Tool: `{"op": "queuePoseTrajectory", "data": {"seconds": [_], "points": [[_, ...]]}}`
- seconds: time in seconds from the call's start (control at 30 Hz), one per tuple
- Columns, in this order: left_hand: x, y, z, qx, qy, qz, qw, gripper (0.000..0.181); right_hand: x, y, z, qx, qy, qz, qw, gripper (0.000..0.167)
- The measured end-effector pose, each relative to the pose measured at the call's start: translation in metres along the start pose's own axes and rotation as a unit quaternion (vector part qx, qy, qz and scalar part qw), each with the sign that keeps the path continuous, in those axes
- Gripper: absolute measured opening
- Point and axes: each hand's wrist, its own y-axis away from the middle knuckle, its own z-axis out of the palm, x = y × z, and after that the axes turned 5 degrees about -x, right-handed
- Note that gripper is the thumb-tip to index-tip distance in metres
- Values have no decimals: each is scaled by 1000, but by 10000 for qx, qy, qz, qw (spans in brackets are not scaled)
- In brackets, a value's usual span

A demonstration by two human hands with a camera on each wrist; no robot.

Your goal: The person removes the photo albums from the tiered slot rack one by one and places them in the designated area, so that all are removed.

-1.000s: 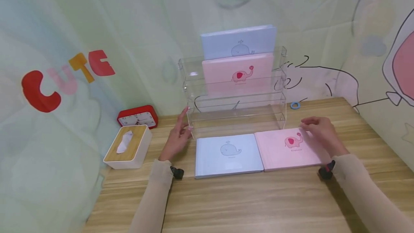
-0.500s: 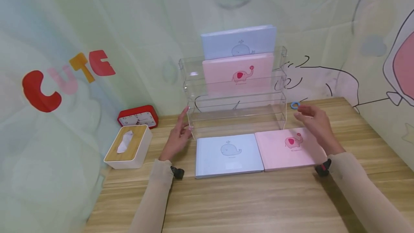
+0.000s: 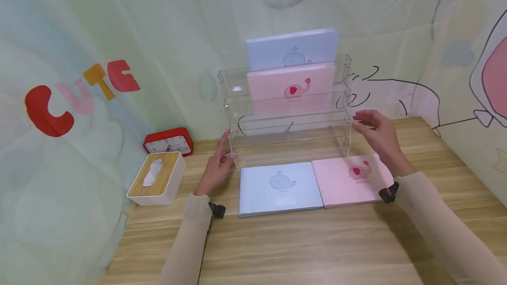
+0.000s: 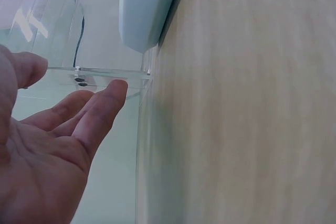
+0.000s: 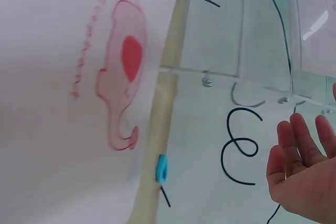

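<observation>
A clear acrylic tiered rack [image 3: 289,139] stands at the back of the table. My left hand [image 3: 215,166] touches its left side panel, with the fingers mostly straight; the left wrist view shows the fingertips against the panel's edge. My right hand [image 3: 380,137] hovers beside the right side panel, fingers loosely bent and holding nothing. In the right wrist view a small gap seems to separate them. A blue whale book [image 3: 292,49] and a pink elephant book [image 3: 292,89] stand in the upper tiers. Another blue whale book [image 3: 253,192] and pink elephant book [image 3: 336,188] lie flat in front.
On the left stand a white tissue box [image 3: 170,188] with a wooden lid and a red alarm clock [image 3: 168,134]. A small blue ring [image 5: 162,169] lies right of the rack, hidden behind my right hand in the head view. A printed curtain hangs behind.
My right hand has moved from over the right edge of the flat pink book, up and leftwards, to beside the rack's right side. The left hand has stayed at the left panel.
</observation>
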Motion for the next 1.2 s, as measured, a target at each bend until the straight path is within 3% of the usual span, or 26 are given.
{"op": "queuePoseTrajectory", "data": {"seconds": [0.3,0.73,0.97,1.2], "points": [[3,2,0,-21,27,-5,10000,77,-18,-12,1,318,-241,-512,9979,47],[1,1,1,5,-53,67,10000,77,-44,-22,-2,631,-331,-470,9964,46],[1,0,0,12,-66,45,10000,79,-55,-29,-7,613,-210,-460,9968,50],[1,0,0,11,-152,-32,9999,80,-63,-34,-8,725,-263,-685,9947,44]]}}
